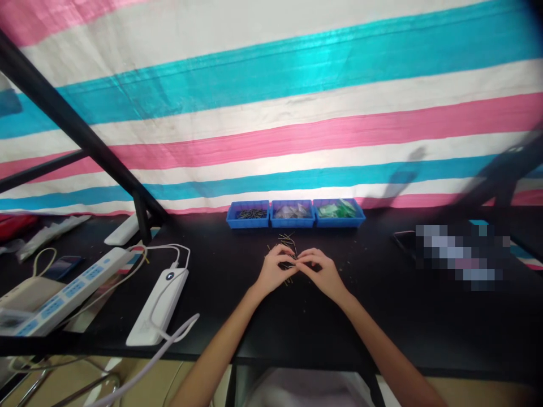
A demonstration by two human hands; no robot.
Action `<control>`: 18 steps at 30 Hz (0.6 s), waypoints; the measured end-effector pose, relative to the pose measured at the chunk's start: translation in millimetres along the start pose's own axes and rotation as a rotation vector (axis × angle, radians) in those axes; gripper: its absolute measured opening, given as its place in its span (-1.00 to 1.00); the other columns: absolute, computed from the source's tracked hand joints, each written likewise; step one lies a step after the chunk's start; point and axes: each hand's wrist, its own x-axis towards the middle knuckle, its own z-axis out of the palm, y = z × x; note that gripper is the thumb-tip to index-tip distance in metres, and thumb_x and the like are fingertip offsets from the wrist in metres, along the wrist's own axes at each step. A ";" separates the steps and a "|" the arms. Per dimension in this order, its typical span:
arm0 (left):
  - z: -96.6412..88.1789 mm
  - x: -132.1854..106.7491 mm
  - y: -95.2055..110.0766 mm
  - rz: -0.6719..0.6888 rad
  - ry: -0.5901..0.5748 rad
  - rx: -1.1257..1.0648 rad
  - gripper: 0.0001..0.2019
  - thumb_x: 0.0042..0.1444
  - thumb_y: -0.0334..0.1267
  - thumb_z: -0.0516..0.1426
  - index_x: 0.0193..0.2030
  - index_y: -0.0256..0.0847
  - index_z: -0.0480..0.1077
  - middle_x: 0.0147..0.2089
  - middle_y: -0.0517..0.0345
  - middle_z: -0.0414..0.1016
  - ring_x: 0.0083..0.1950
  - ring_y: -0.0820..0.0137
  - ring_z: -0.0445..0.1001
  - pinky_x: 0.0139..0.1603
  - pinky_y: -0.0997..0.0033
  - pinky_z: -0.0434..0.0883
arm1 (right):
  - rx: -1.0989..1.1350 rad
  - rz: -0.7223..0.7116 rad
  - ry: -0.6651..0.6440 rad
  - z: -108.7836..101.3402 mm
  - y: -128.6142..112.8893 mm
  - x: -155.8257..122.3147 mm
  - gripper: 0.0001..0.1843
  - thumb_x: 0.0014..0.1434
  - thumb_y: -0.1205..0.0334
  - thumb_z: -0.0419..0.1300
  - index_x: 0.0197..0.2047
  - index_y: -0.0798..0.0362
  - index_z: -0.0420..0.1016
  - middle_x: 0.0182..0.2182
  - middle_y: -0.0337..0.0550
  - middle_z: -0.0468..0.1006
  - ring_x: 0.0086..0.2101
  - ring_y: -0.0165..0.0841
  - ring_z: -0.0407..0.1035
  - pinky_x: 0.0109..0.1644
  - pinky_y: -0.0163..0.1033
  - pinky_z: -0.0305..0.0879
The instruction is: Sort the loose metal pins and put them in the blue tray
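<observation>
My left hand and my right hand meet fingertip to fingertip over the middle of the black table. Each has thumb and fingers drawn into a pinch. Whatever lies between the fingertips is too small to make out. Under and just beyond them is a loose pile of thin, brass-coloured screws or nails, partly covered by the hands. Past the pile, three blue bins stand in a row. Dark, thin fasteners fill the left bin, clear plastic bags the middle bin, and green and clear bags the right bin.
A white power bank with cables lies left of my arms, beside a white power strip. At the right is a dark phone next to a blurred-out patch. Black frame bars and a striped sheet rise behind the table.
</observation>
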 end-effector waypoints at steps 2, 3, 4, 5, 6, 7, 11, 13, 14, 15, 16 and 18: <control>-0.6 -0.2 -2.7 0.006 -0.011 0.035 -0.88 -0.06 -0.18 0.22 -0.42 -0.17 0.51 -0.24 0.05 0.40 -0.17 0.32 0.41 -0.13 0.28 0.39 | -0.031 -0.044 -0.038 -0.4 -2.3 -0.1 -0.91 0.06 0.19 0.21 -0.37 -0.04 0.55 -0.30 -0.14 0.50 -0.24 -0.29 0.34 -0.18 -0.18 0.29; -1.3 0.0 -3.4 0.006 -0.007 0.042 -0.88 -0.06 -0.18 0.22 -0.42 -0.16 0.51 -0.24 0.05 0.40 -0.16 0.32 0.41 -0.13 0.28 0.39 | -0.041 -0.057 -0.037 -0.6 -3.1 -0.1 -0.91 0.06 0.20 0.21 -0.36 -0.05 0.55 -0.29 -0.14 0.49 -0.23 -0.29 0.33 -0.13 -0.15 0.28; -2.3 0.3 -3.7 0.004 0.003 0.041 -0.88 -0.06 -0.18 0.22 -0.42 -0.16 0.51 -0.23 0.05 0.40 -0.16 0.33 0.41 -0.13 0.28 0.38 | -0.048 -0.060 -0.022 -0.7 -3.3 0.0 -0.90 0.07 0.21 0.20 -0.35 -0.05 0.55 -0.29 -0.14 0.49 -0.23 -0.29 0.33 -0.10 -0.13 0.27; -3.5 0.8 -3.4 -0.001 0.015 0.034 -0.88 -0.07 -0.18 0.22 -0.42 -0.16 0.51 -0.23 0.05 0.40 -0.16 0.33 0.41 -0.12 0.28 0.38 | -0.054 -0.054 0.005 -0.6 -2.6 0.1 -0.89 0.08 0.20 0.19 -0.35 -0.04 0.55 -0.29 -0.14 0.49 -0.23 -0.29 0.33 -0.08 -0.12 0.26; -4.8 1.4 -2.6 -0.009 0.027 0.023 -0.87 -0.07 -0.17 0.23 -0.42 -0.16 0.51 -0.23 0.05 0.40 -0.17 0.33 0.41 -0.12 0.28 0.38 | -0.060 -0.038 0.037 -0.4 -1.2 0.2 -0.88 0.09 0.20 0.18 -0.36 -0.03 0.55 -0.30 -0.13 0.49 -0.23 -0.29 0.34 -0.08 -0.12 0.26; -6.0 2.0 -1.4 -0.022 0.036 0.010 -0.87 -0.08 -0.17 0.23 -0.42 -0.17 0.51 -0.23 0.05 0.40 -0.17 0.33 0.41 -0.12 0.28 0.38 | -0.068 -0.018 0.066 0.1 0.9 0.2 -0.87 0.10 0.19 0.17 -0.37 -0.02 0.54 -0.31 -0.13 0.50 -0.24 -0.29 0.34 -0.08 -0.12 0.26; -9.6 4.7 3.3 -0.078 0.058 -0.036 -0.86 -0.06 -0.17 0.22 -0.41 -0.18 0.51 -0.26 0.07 0.42 -0.18 0.35 0.42 -0.12 0.31 0.37 | -0.128 0.008 0.050 3.2 10.7 -1.1 -0.83 0.10 0.17 0.16 -0.45 0.00 0.52 -0.36 -0.15 0.51 -0.29 -0.31 0.36 -0.14 -0.15 0.27; -11.6 6.1 3.0 -0.100 0.083 -0.029 -0.85 -0.05 -0.17 0.21 -0.41 -0.19 0.51 -0.28 0.08 0.43 -0.21 0.37 0.43 -0.15 0.34 0.37 | -0.178 -0.016 -0.003 3.7 12.2 -2.3 -0.86 0.09 0.18 0.16 -0.41 -0.02 0.53 -0.35 -0.18 0.51 -0.30 -0.32 0.36 -0.14 -0.16 0.26; -13.2 6.8 1.8 -0.113 0.116 -0.005 -0.85 -0.05 -0.16 0.21 -0.41 -0.19 0.51 -0.30 0.09 0.43 -0.23 0.38 0.43 -0.20 0.37 0.37 | -0.207 -0.026 -0.026 3.3 11.8 -2.9 -0.88 0.09 0.18 0.16 -0.38 -0.04 0.53 -0.34 -0.19 0.51 -0.29 -0.32 0.36 -0.14 -0.16 0.26; -15.6 7.8 0.0 -0.125 0.168 0.035 -0.84 -0.05 -0.16 0.20 -0.40 -0.19 0.51 -0.31 0.11 0.44 -0.26 0.39 0.43 -0.27 0.41 0.37 | -0.238 -0.031 -0.044 2.5 11.0 -3.5 -0.89 0.09 0.18 0.17 -0.34 -0.05 0.53 -0.32 -0.19 0.51 -0.28 -0.32 0.35 -0.14 -0.17 0.26; -18.9 9.0 -2.4 -0.136 0.235 0.089 -0.84 -0.04 -0.15 0.20 -0.38 -0.18 0.51 -0.34 0.12 0.44 -0.30 0.41 0.43 -0.33 0.43 0.35 | -0.268 -0.032 -0.058 1.4 9.9 -4.0 -0.88 0.08 0.18 0.18 -0.30 -0.07 0.52 -0.31 -0.20 0.50 -0.28 -0.32 0.35 -0.14 -0.17 0.25; -28.3 12.8 -8.5 -0.142 0.388 0.218 -0.82 -0.03 -0.14 0.18 -0.35 -0.17 0.50 -0.39 0.16 0.44 -0.36 0.44 0.41 -0.40 0.46 0.32 | -0.321 -0.024 -0.074 -1.0 8.1 -5.0 -0.86 0.06 0.17 0.19 -0.26 -0.08 0.51 -0.29 -0.20 0.49 -0.26 -0.31 0.34 -0.13 -0.16 0.23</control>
